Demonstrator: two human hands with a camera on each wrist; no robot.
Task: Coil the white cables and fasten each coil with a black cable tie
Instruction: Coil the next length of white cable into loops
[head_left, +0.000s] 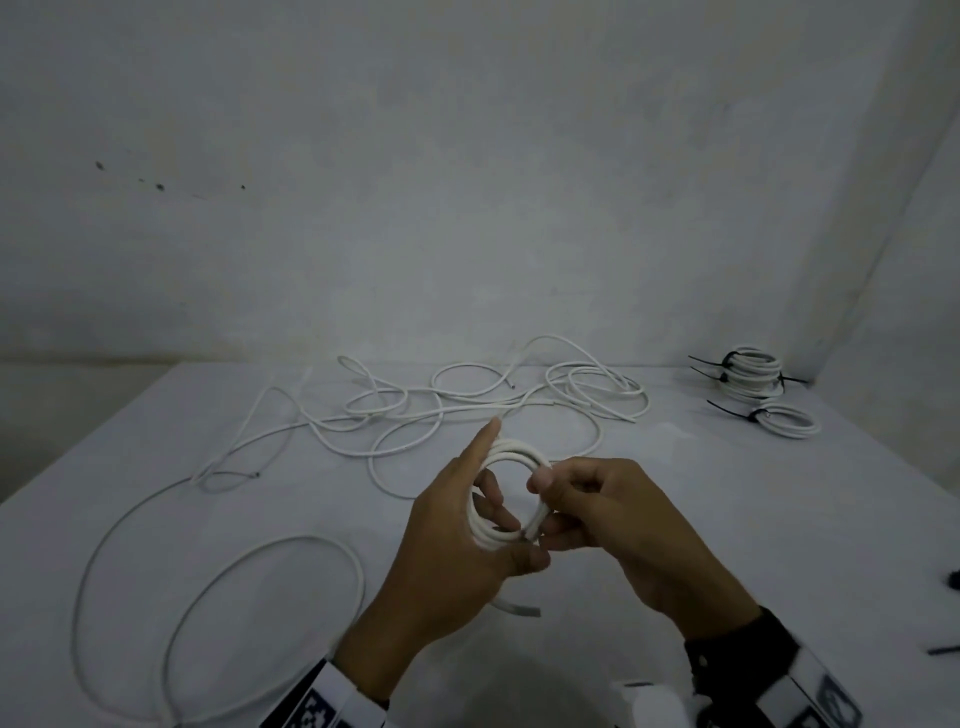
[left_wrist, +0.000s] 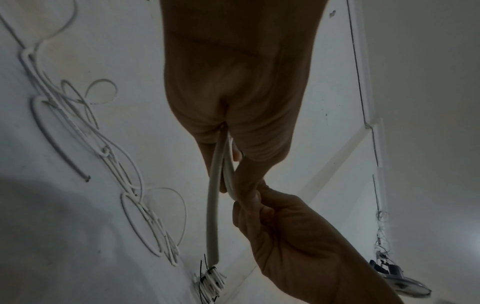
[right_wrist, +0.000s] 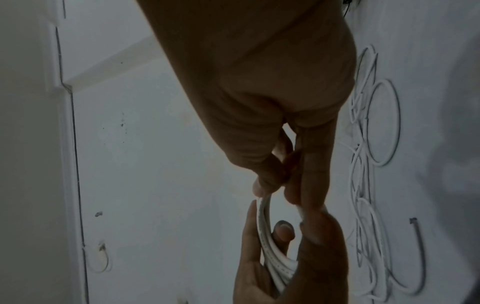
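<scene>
A small coil of white cable is held above the white table, between both hands. My left hand grips its left side: fingers pass through the ring, the thumb presses at the bottom, and the index finger points straight up. My right hand pinches the coil's right side between thumb and fingers. The right wrist view shows the coil running from the right hand into the left hand. The cable's tail hangs from the left hand and lies in a wide loop on the table.
Several loose white cables lie tangled across the back of the table. Three tied coils sit at the back right, two stacked and one in front, each with a black tie. A loose black tie lies at the right edge.
</scene>
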